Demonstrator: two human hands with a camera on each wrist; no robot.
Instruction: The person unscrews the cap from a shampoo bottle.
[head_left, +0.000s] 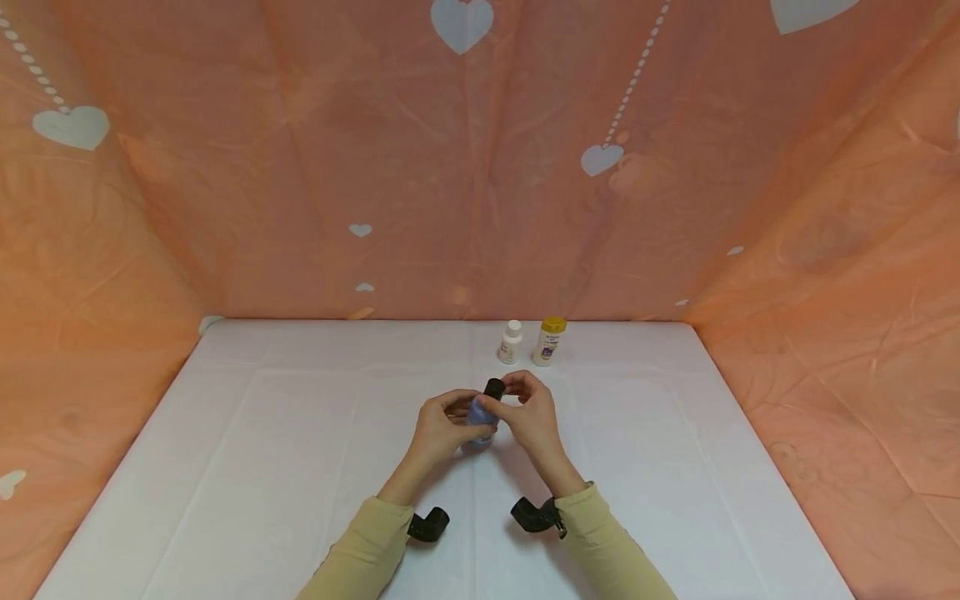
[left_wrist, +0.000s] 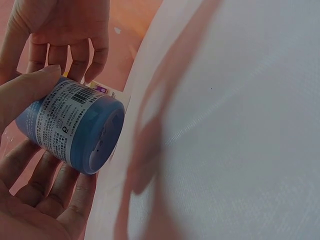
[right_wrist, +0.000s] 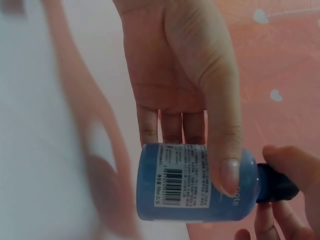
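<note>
A translucent blue bottle (head_left: 480, 414) with a black cap (head_left: 494, 388) and a white barcode label is held tilted above the white table, mid-front. My left hand (head_left: 441, 429) grips its body, thumb across the label and fingers on the far side. Up at the cap, my right hand (head_left: 532, 417) pinches with thumb and fingers. In the left wrist view the bottle (left_wrist: 75, 125) shows its base toward the table. The right wrist view shows the left thumb pressing the bottle (right_wrist: 195, 185) and the right thumb on the cap (right_wrist: 275, 182).
Behind the hands, a small white bottle (head_left: 510, 343) stands beside a white bottle with a yellow cap (head_left: 550, 342). A white cloth covers the table (head_left: 300, 467). Orange sheets with pale hearts hang at the back (head_left: 405, 167) and both sides.
</note>
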